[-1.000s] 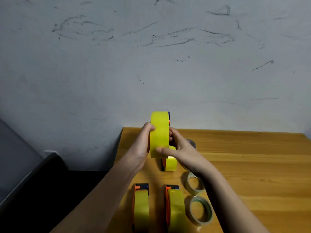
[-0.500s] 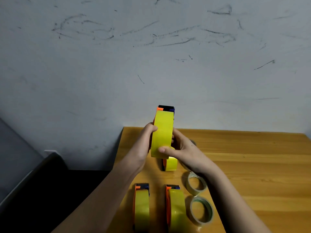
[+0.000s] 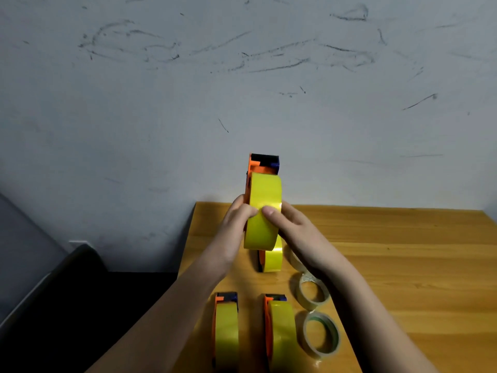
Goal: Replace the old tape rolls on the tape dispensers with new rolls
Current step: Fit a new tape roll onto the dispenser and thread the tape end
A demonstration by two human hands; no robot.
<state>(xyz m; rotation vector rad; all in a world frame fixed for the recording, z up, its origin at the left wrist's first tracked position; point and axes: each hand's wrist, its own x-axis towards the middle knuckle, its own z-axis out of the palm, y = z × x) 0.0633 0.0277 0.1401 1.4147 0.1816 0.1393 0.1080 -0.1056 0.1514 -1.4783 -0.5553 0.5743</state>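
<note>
An orange and black tape dispenser (image 3: 262, 164) carrying a full yellow tape roll (image 3: 263, 195) is held upright above the table's back left part. My left hand (image 3: 236, 224) grips its left side and my right hand (image 3: 293, 230) grips its right side, both thumbs pressed on the roll's face. Behind it on the table stands another dispenser with a yellow roll (image 3: 271, 258), partly hidden. Two more dispensers with yellow rolls (image 3: 227, 335) (image 3: 281, 335) stand near the front edge.
Two nearly used-up clear tape rolls (image 3: 312, 290) (image 3: 321, 335) lie flat right of the front dispensers; a third (image 3: 294, 261) is partly hidden by my right wrist. The wooden table (image 3: 403, 251) spreads to the right. A scuffed grey wall stands behind; a dark floor drops off at left.
The held dispenser has risen and tilted, so its orange and black head now shows above the yellow roll. Both thumbs have moved up onto the roll's face.
</note>
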